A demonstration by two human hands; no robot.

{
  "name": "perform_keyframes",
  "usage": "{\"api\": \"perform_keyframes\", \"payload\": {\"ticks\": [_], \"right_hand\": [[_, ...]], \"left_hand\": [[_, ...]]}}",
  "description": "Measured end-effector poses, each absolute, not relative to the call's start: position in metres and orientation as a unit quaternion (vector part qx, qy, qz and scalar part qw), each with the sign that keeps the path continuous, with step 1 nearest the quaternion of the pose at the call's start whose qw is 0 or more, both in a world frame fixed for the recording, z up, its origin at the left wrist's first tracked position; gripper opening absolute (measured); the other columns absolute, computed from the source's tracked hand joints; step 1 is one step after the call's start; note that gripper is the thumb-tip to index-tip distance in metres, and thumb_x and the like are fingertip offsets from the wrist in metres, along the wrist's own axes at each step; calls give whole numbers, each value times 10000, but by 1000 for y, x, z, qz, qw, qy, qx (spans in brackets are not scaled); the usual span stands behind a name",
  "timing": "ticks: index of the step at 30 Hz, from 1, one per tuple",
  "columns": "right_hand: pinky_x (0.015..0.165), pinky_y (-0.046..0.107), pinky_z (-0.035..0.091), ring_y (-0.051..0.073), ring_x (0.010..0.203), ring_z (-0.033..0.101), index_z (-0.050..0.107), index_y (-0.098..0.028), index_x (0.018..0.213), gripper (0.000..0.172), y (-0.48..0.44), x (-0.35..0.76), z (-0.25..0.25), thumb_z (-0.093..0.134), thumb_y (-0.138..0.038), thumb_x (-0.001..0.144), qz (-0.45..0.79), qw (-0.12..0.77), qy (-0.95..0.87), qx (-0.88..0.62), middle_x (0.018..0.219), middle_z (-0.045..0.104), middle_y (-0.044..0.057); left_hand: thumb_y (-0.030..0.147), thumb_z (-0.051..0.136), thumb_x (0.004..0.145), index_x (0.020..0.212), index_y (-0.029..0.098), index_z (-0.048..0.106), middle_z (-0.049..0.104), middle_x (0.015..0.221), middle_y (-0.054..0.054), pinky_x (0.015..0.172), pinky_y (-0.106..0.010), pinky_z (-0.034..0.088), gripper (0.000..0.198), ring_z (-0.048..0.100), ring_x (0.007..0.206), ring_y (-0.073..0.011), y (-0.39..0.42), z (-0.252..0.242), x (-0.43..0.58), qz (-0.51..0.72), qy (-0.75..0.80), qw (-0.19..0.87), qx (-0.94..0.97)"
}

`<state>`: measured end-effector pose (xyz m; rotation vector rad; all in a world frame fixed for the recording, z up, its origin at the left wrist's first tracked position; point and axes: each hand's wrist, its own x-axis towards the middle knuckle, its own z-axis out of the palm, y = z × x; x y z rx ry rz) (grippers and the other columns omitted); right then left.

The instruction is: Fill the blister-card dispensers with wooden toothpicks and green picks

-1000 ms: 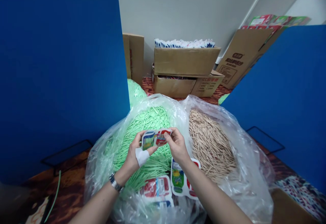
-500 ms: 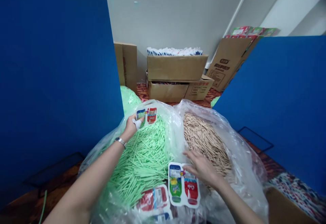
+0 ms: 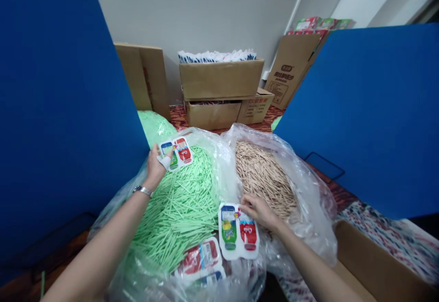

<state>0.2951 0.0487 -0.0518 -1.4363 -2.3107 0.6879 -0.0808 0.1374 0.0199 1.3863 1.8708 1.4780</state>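
Printed packet (image 3: 178, 152) is pinched at its near corner by the left hand (image 3: 155, 167), held over the far side of the heap of green sticks (image 3: 178, 206). Right hand (image 3: 259, 210) has its fingertips on the upper edge of a second packet (image 3: 237, 232) lying at the near side of the heap; whether it grips cannot be told. A third packet (image 3: 201, 261) lies just beside it. Tan sticks (image 3: 264, 178) fill the adjoining clear bag (image 3: 308, 210). Blue screens (image 3: 360, 110) flank both sides.

A white-edged twin packet (image 3: 176, 152), printed with a green bottle and a red one, sits tilted in the left hand (image 3: 154, 167) at the far end of the green stick heap (image 3: 178, 210). A second packet (image 3: 238, 231), printed alike, lies flat at the heap's near right edge, with the right hand (image 3: 259, 210) touching its top corner.
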Motion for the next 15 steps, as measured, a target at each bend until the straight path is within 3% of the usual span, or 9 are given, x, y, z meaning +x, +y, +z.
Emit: {"api": "perform_keyframes", "payload": {"ticks": [3, 5, 9, 12, 15], "right_hand": [[735, 286, 420, 182, 793, 570, 587, -194, 811, 196, 47, 296, -53, 456, -306, 905, 201, 159, -824, -505, 824, 616, 43], [760, 284, 418, 179, 813, 578, 605, -209, 856, 209, 46, 297, -50, 427, -299, 921, 180, 153, -828, -509, 842, 631, 42], [724, 272, 415, 174, 782, 563, 613, -229, 857, 214, 40, 299, -25, 433, -325, 924, 150, 166, -821, -526, 835, 621, 42], [681, 264, 408, 166, 746, 542, 602, -223, 805, 211, 27, 291, 10, 478, -359, 908, 163, 234, -807, -517, 841, 602, 47], [591, 243, 374, 140, 616, 508, 577, -218, 745, 222, 7, 272, 39, 512, -366, 896, 248, 284, -790, -483, 669, 561, 0]], "left_hand": [[393, 707, 717, 1326, 134, 457, 507, 1320, -179, 894, -397, 477, 707, 550, 1127, -307, 103, 24, -61, 499, 658, 128, 549], [408, 645, 779, 1286, 162, 512, 564, 1274, -136, 918, -401, 483, 580, 570, 1118, -286, 70, 24, -39, 496, 608, 178, 593], [398, 671, 766, 1220, 202, 591, 610, 1248, -115, 947, -451, 475, 501, 599, 1091, -302, 1, 10, 8, 436, 556, 339, 622], [367, 700, 740, 1283, 201, 558, 542, 1345, -139, 1010, -504, 418, 586, 512, 1217, -340, -32, -8, 36, 397, 532, 425, 615], [319, 786, 639, 1396, 229, 431, 427, 1446, -155, 994, -490, 441, 842, 415, 1304, -363, -42, -24, 54, 407, 509, 479, 587]]}}
